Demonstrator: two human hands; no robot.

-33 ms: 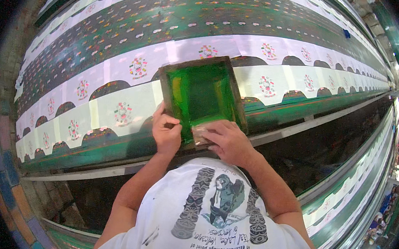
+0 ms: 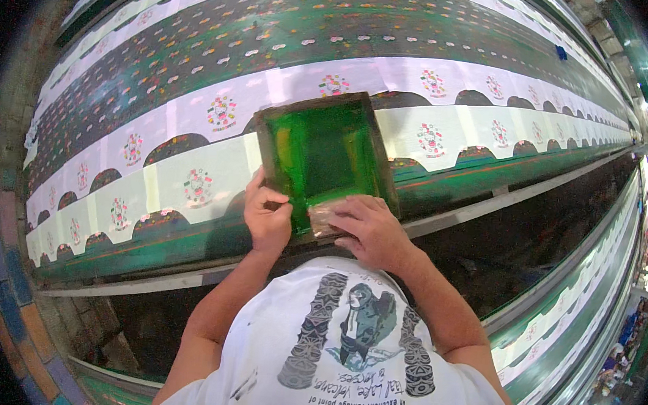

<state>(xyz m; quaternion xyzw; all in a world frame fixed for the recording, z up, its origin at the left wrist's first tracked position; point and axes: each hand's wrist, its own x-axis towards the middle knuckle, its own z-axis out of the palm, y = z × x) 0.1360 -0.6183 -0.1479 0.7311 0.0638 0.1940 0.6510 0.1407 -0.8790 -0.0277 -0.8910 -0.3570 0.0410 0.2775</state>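
A screen printing frame with a dark wooden rim and a green, glossy mesh lies over the white cut pieces on the long table. My left hand is closed at the frame's near left corner, thumb and fingers pinched on its rim. Inside the near end of the frame, my right hand grips a flat brownish squeegee from its right side. The squeegee's lower edge meets the green mesh; my fingers hide part of it. Colourful round cartoon prints show on the pieces to either side.
The long green table curves away left and right, edged by a pale rail. Farther back, rows of small prints cover its dark surface. Another table with white strips stands at the right. Bricks line the left side.
Hardly anything differs. The frame and both hands appear shifted very slightly left, along with the whole scene; both grips are the same.
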